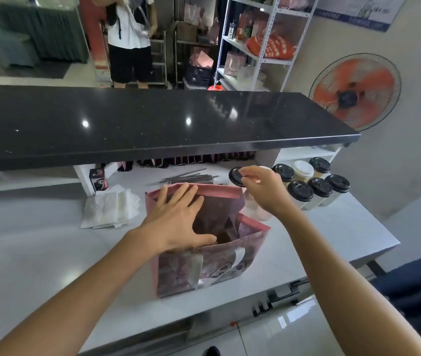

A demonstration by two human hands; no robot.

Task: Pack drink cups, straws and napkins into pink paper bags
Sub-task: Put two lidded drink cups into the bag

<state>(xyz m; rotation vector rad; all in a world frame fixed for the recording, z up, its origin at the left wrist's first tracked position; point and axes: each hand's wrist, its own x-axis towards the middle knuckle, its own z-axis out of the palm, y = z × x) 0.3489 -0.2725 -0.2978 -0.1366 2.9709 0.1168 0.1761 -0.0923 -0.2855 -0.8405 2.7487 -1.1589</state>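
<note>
Nearest us, glossy floor tiles show at six o'clock below the edge of the white table, which runs wide across the lower half of the view. Dead centre on it stands the pink bag, upright, mouth open. The left hand is spread over that mouth, fingers straight and fanned across the far rim, thumb hooked down inside the near edge, so it is pressing the bag open and gripping nothing. At ten o'clock from the bag lies a loose heap of white napkins, just beside it. At twelve o'clock, behind the bag, a bundle of wrapped straws lies flat on the table. The right hand is up at one o'clock from the bag, fingers curled, pinching the rim of a black-lidded cup that is tipped toward us; its pale body is mostly hidden behind the hand. Farther right, at two o'clock, a cluster of cups stands upright, most with black lids, one with a white lid. Over all this runs a black counter, shiny, with folded bags tucked in a row beneath it. Beyond, at twelve o'clock, a person stands by metal racks; a white shelf unit holds packaging at one o'clock, and an orange fan sits at two o'clock against the wall.
</note>
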